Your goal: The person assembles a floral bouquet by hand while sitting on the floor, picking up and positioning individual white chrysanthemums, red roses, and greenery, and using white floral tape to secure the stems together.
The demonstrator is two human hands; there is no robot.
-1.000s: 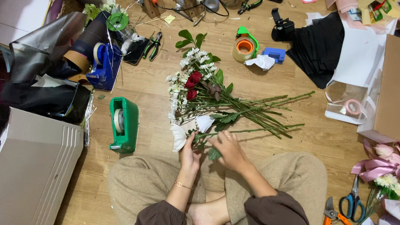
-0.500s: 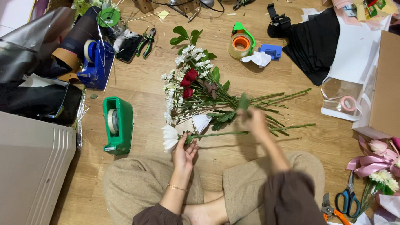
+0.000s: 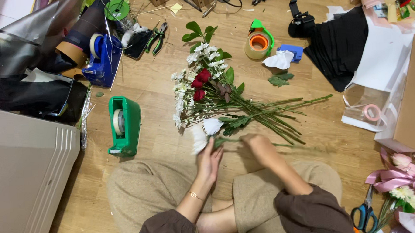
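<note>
The person sits cross-legged on the wooden floor [image 3: 160, 95]. The left hand [image 3: 209, 159] lies along the head end of a white flower stem [image 3: 207, 130], its fingers [image 3: 214, 153] loosely curled beside the stem just under the two white blooms. The right hand [image 3: 255, 144] closes on the same stem farther along, fingers pressed together around it. Just beyond both hands lies the bouquet [image 3: 215, 90] of red and white flowers. A green tape dispenser [image 3: 124, 125] stands to the left.
</note>
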